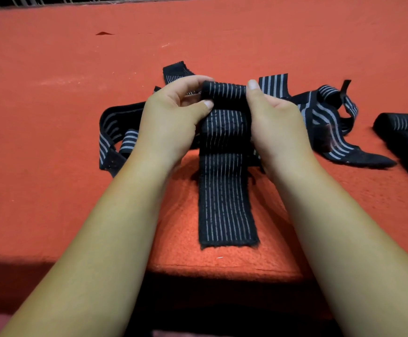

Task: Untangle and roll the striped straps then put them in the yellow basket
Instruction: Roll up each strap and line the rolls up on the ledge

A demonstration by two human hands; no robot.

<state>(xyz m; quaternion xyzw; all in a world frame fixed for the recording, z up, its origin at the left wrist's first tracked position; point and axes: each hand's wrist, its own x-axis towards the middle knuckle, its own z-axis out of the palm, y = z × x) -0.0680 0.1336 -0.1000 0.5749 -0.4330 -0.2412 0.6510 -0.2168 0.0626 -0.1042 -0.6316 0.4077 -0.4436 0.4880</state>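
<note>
At the right edge, a rolled strap (pixel 403 126) lies cut off.

A looped strap (pixel 115 135) is lying just outside the left hand (pixel 171 117), and a tangled heap of straps (pixel 329 113) is crowding the outer side of the right hand (pixel 276 122); a rolled strap (pixel 402 127) is sitting farther out that way. The tail of the held strap (pixel 226 195) is filling the gap between the wrists. Bare red mat (pixel 52 105) is lying open far beyond the fingertips and well outside the left hand.
</note>
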